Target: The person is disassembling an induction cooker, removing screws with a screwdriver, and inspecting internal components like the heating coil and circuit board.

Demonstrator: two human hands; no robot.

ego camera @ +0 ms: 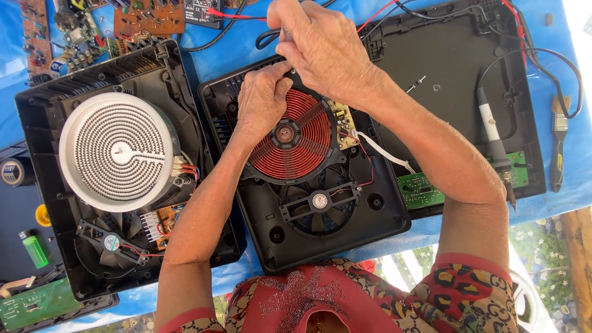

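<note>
From the head camera, the left hand (262,98) lies curled on the far edge of the copper induction coil (295,137), which sits in an opened black cooker housing (382,216) at the middle of the blue table (394,237). The right hand (317,46) hovers just above it, fingers pinched around a thin tool I cannot make out. A white radiant heating element (117,151) sits left; a soldering iron (493,139) lies right.

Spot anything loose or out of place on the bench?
Yes: a screw lies loose on the upturned black cover, and a soldering iron rests across that cover and a green circuit board.
</note>
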